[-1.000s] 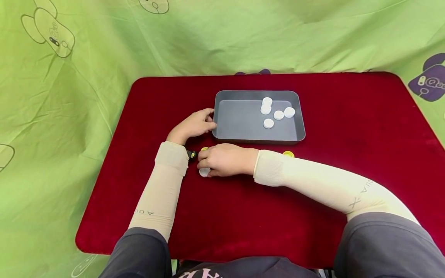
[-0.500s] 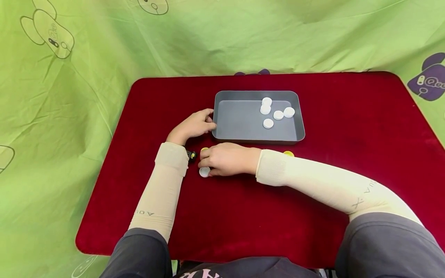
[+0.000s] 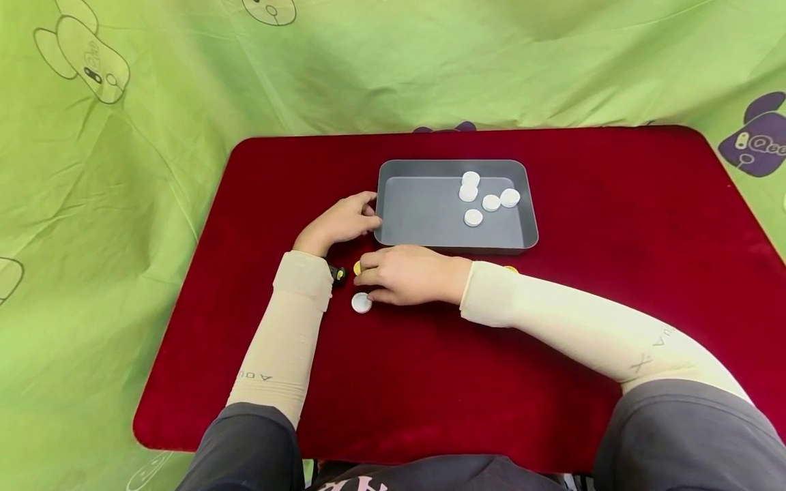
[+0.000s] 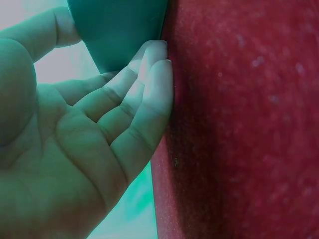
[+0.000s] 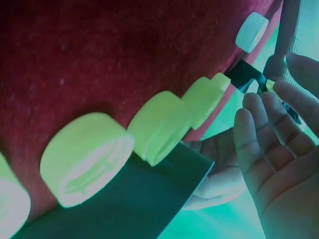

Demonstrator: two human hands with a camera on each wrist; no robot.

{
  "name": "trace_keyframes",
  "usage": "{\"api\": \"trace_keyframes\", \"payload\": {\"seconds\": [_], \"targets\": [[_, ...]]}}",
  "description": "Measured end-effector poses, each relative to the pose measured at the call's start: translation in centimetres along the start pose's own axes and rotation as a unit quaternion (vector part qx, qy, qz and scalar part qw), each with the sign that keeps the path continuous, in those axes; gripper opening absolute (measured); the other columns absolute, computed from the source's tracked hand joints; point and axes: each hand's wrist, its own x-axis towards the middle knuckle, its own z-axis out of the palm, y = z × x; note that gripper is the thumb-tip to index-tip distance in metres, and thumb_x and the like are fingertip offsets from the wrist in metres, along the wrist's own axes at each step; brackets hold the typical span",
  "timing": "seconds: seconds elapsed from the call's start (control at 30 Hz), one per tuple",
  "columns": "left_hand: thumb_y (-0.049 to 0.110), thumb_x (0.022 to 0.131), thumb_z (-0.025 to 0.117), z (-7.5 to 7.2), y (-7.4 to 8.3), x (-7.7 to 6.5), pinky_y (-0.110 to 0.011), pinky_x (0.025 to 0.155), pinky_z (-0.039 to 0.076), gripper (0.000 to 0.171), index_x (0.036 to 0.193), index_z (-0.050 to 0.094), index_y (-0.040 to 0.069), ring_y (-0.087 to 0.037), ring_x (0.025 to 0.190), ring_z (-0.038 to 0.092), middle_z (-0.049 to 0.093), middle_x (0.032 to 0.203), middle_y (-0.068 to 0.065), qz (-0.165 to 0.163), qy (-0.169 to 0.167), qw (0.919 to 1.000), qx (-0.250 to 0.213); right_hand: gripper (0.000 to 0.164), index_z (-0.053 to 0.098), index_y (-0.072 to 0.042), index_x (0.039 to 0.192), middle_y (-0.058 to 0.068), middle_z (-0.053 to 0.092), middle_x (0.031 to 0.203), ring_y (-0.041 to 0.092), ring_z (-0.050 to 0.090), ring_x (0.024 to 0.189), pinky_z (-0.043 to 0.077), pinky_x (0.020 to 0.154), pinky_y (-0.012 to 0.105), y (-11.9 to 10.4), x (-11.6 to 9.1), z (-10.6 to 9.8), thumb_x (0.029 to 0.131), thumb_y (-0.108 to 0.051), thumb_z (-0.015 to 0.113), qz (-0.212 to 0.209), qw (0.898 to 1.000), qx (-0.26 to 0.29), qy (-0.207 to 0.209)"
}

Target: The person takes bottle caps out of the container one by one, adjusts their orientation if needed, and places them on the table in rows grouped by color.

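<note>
My left hand (image 3: 340, 219) rests with thumb and fingertips against the left wall of a grey rectangular tray (image 3: 424, 240); the left wrist view shows its fingers (image 4: 154, 89) nearly straight, touching the dark tray corner (image 4: 119, 35). My right hand (image 3: 411, 275) hovers in front of the tray with relaxed fingers and nothing visible between them. Just beyond its thumb lies a white bottle cap (image 3: 361, 303) on the table. A yellow bottle cap (image 3: 357, 268) peeks out by its fingertips. In the right wrist view several yellow caps (image 5: 159, 127) stand in a row along the tray; in the head view the hand and forearm mostly hide them.
Several white caps (image 3: 473, 217) lie in the right half of the tray. Another yellow cap (image 3: 512, 269) shows behind the right sleeve. The table (image 3: 448, 402) is covered in red cloth, and a green curtain (image 3: 381, 68) hangs around its back and left sides.
My right hand has drawn back slightly to the right and toward the tray, uncovering the white cap, which stays in place. My left hand and the tray have not moved.
</note>
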Motion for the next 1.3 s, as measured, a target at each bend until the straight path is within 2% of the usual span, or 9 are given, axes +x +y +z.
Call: {"api": "trace_keyframes", "payload": {"seconds": [0.27,0.47,0.7,0.83,1.07,1.3], "targets": [[0.014,0.087,0.056,-0.1,0.1,-0.1,-0.032,0.075,0.050,0.061,0.145,0.040,0.006,-0.023,0.080,0.063,0.062,0.101,-0.010,0.004,-0.002,1.0000,0.001,0.023,0.071,-0.010,0.112,0.001,0.060,0.100,0.016,0.059,0.088,0.050,0.079,0.032,0.7,-0.4,-0.7,0.092,-0.022,0.066,0.000,0.999,-0.010,0.032],[0.015,0.087,0.055,-0.1,-0.1,-0.1,-0.032,0.074,0.050,0.062,0.145,0.039,0.005,-0.022,0.080,0.062,0.062,0.101,-0.009,0.002,-0.002,1.0000,0.004,0.022,0.072,-0.010,0.110,0.000,0.059,0.098,0.016,0.059,0.088,0.050,0.078,0.032,1.2,-0.9,-1.6,0.092,-0.021,0.066,0.022,0.999,-0.005,0.042],[0.017,0.087,0.056,0.0,-0.1,0.0,-0.032,0.071,0.049,0.060,0.144,0.042,0.006,-0.022,0.077,0.061,0.062,0.097,-0.009,0.004,0.001,1.0000,0.004,0.027,0.070,-0.008,0.116,0.003,0.059,0.103,0.019,0.059,0.095,0.049,0.084,0.035,1.9,-1.9,-2.6,0.092,-0.020,0.066,0.055,0.998,-0.004,0.034],[0.017,0.088,0.057,0.0,-0.1,0.1,-0.032,0.069,0.048,0.058,0.143,0.042,0.007,-0.022,0.076,0.061,0.062,0.097,-0.009,0.003,0.002,1.0000,0.000,0.029,0.069,-0.007,0.118,0.005,0.061,0.108,0.020,0.060,0.100,0.049,0.087,0.038,2.4,-2.5,-3.2,0.092,-0.020,0.066,0.064,0.997,-0.009,0.046],[0.018,0.088,0.057,-0.1,-0.1,0.1,-0.032,0.070,0.049,0.061,0.145,0.040,0.006,-0.022,0.077,0.062,0.062,0.098,-0.008,-0.004,0.000,1.0000,-0.001,0.029,0.069,-0.008,0.116,0.004,0.061,0.107,0.020,0.061,0.095,0.050,0.085,0.037,4.0,-4.0,-4.0,0.091,-0.021,0.068,0.085,0.993,-0.018,0.075],[0.018,0.089,0.056,-0.1,-0.3,0.1,-0.033,0.070,0.048,0.060,0.145,0.040,0.006,-0.022,0.078,0.060,0.061,0.098,-0.008,-0.005,0.002,1.0000,0.001,0.031,0.069,-0.009,0.119,0.004,0.061,0.109,0.020,0.062,0.094,0.052,0.083,0.037,4.5,-5.2,-4.4,0.091,-0.022,0.068,0.111,0.992,-0.011,0.066]]}}
